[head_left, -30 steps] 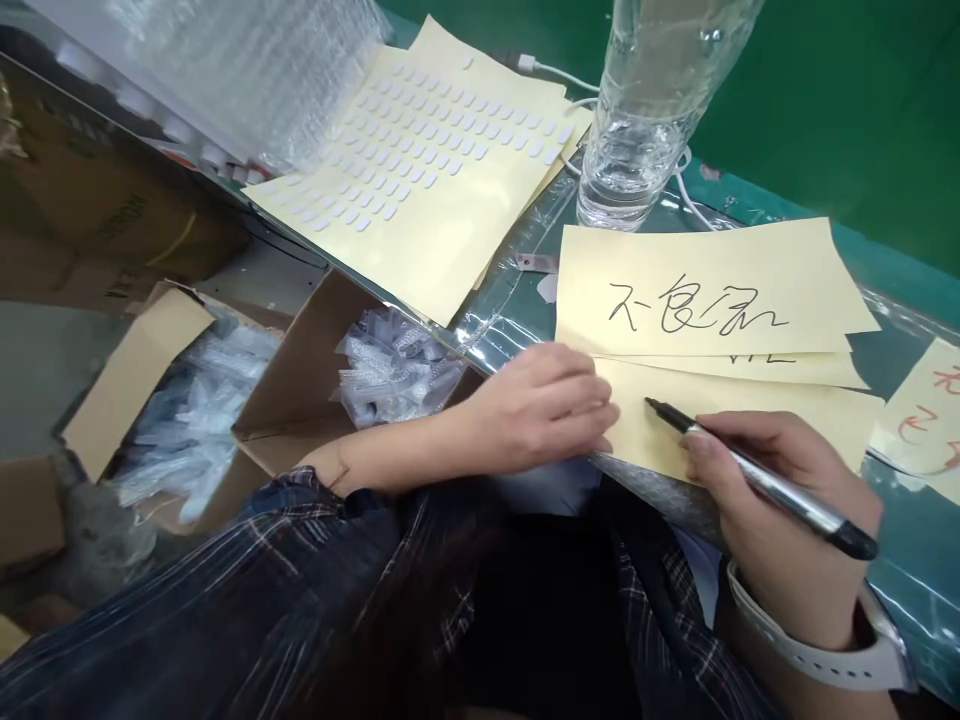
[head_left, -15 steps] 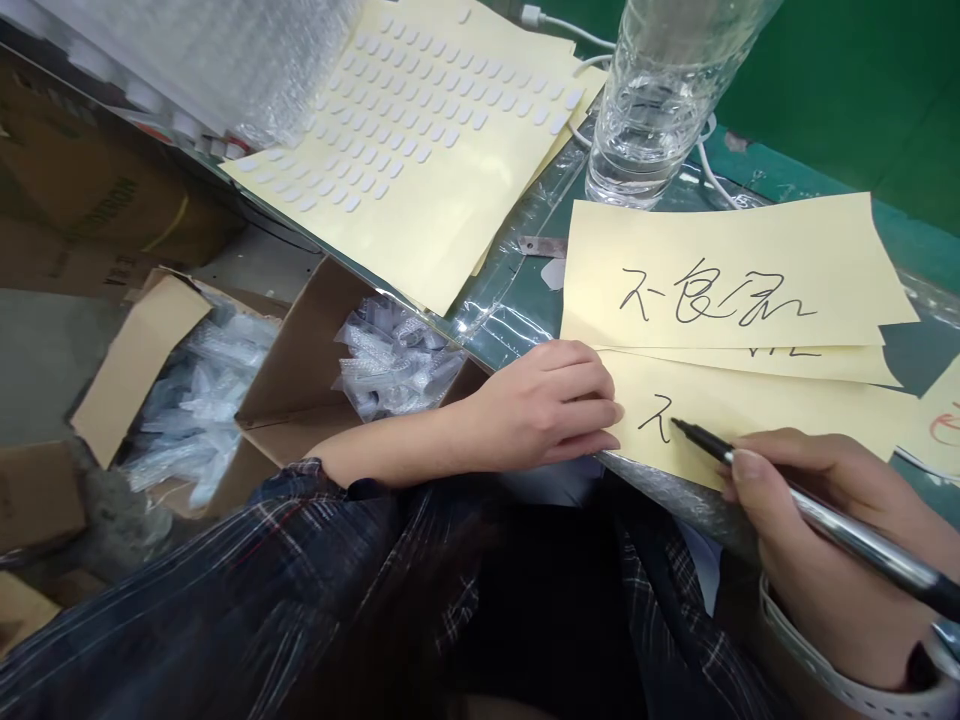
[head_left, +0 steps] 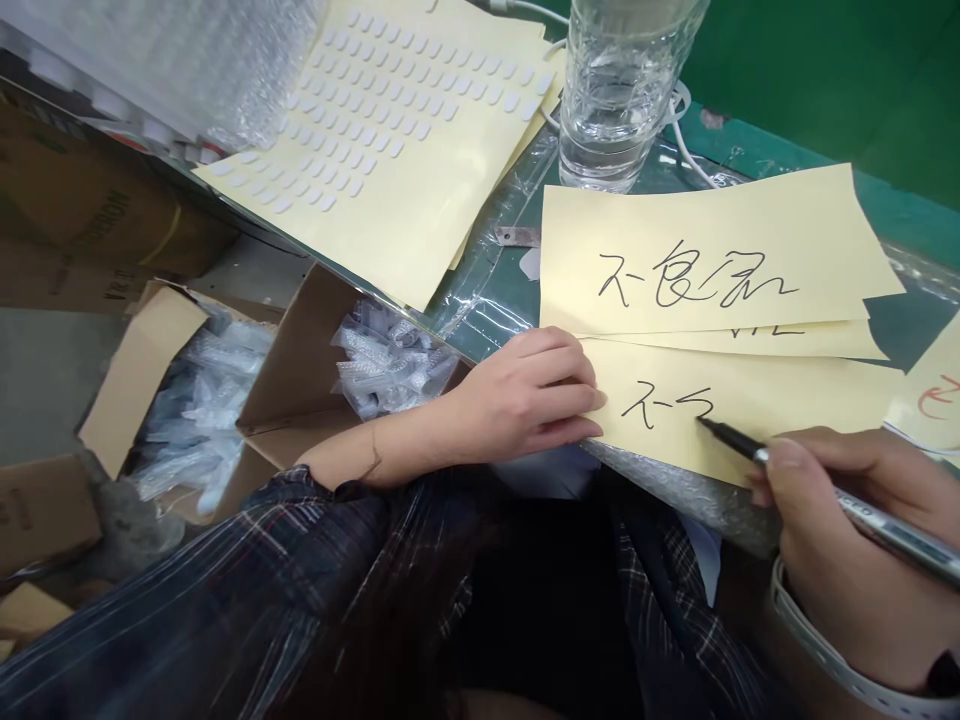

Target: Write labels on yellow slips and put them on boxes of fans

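My right hand grips a black marker pen, its tip touching the nearest yellow paper strip beside fresh black strokes. My left hand lies flat with loosely curled fingers on the left end of that strip, pressing it to the table edge. Above it lie two more yellow strips; the top one bears a full line of handwritten characters. The strips rest on bubble wrap over the green table.
A clear water bottle stands behind the strips, with a white cable beside it. A large yellow sheet of small white pads lies at left. Below the table edge, open cardboard boxes hold clear plastic bags.
The pen has moved right along the near strip, leaving first one character and then more strokes where the paper was blank. My left hand has stayed on the strip's end.
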{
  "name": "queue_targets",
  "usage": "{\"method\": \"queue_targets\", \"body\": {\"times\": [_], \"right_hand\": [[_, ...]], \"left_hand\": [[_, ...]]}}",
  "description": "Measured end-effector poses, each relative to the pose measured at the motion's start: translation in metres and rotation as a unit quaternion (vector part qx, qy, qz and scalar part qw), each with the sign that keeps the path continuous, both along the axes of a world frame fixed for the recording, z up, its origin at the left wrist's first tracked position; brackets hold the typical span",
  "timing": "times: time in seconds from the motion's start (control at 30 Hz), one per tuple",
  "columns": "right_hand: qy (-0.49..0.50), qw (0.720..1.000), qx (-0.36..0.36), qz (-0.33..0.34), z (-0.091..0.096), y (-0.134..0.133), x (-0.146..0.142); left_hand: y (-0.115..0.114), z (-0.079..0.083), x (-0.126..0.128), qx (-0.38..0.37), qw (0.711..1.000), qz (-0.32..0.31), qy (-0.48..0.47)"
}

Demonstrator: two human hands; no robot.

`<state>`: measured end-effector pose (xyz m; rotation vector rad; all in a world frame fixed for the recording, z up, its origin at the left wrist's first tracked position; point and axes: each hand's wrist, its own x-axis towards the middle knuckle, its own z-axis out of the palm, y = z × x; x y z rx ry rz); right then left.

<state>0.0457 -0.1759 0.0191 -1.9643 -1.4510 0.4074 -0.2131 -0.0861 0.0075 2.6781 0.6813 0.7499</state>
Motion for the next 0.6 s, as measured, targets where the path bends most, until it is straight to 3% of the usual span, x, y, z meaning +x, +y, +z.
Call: {"method": "queue_targets", "body": {"times": [0.2,0.4,0.6], "right_hand": [[0.003,1.0,-0.014,-0.024,-0.001,0.001,0.001],[0.013,0.995,0.005,0.102,0.003,0.003,0.005],[0.031,0.999,-0.021,0.025,0.001,-0.005,0.015]], "left_hand": [[0.0,-0.002,0.0,0.0,1.0,0.007,-0.002],[0.001,-0.002,0.001,0.005,1.0,0.004,-0.007],[0.001,-0.001,0.0,0.005,1.0,-0.002,-0.005]]}}
